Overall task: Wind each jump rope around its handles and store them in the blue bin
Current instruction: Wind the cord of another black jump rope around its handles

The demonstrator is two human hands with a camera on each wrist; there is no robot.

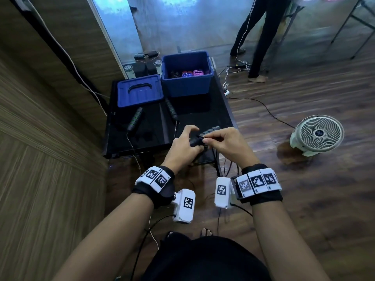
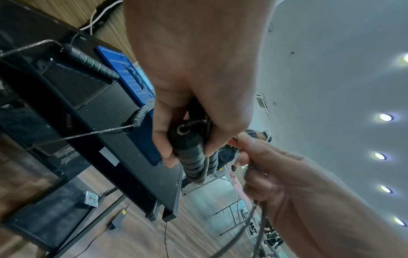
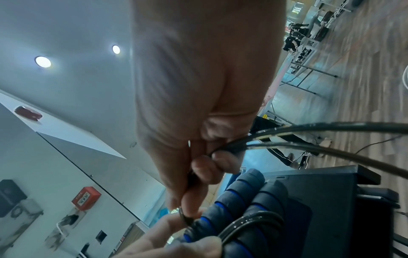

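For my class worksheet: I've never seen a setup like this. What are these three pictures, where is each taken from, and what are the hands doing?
No machine: a person wears three cameras. The wide picture is from the head; the other two look along each wrist. The left hand grips two handles together; the right hand pinches their rope, partly wound round them. On the black table stand the blue bin, holding wound ropes, and its lid, beside a second rope, unwound.
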